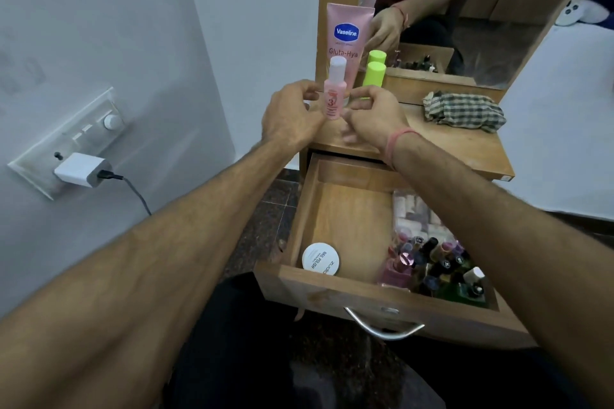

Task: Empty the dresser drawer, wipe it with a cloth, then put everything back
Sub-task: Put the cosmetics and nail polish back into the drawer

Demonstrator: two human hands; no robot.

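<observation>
Seen from the head camera, both arms reach up the middle of the frame to the dresser top (465, 146), where the left hand (292, 116) and the right hand (373, 113) meet around a small pink bottle (335, 90) with a pale cap. The bottle stands upright just above centre; the left hand's curled fingers hold its lower left side, and the right hand's fingertips (357, 96) pinch in at its right side, so each hand has a narrow grip on it. Whether its base touches the wood I cannot tell, the hands hide it. Right behind it stands a pink Vaseline tube (349, 36), and just to the right a bottle with a lime-green cap (374, 75), both against the mirror (481, 10) in the upper right. Further right on the top lies a crumpled checked cloth (465, 111). Below, in the lower centre and right, the drawer (349, 289) is pulled open with its metal handle (385, 325) toward the viewer. Inside, a round white tub (320, 259) sits at the near left, and a cluster of nail polish bottles (435, 266) fills the near right corner. At the left of the frame a white charger (81, 169) is plugged into the wall socket plate (66, 139).
</observation>
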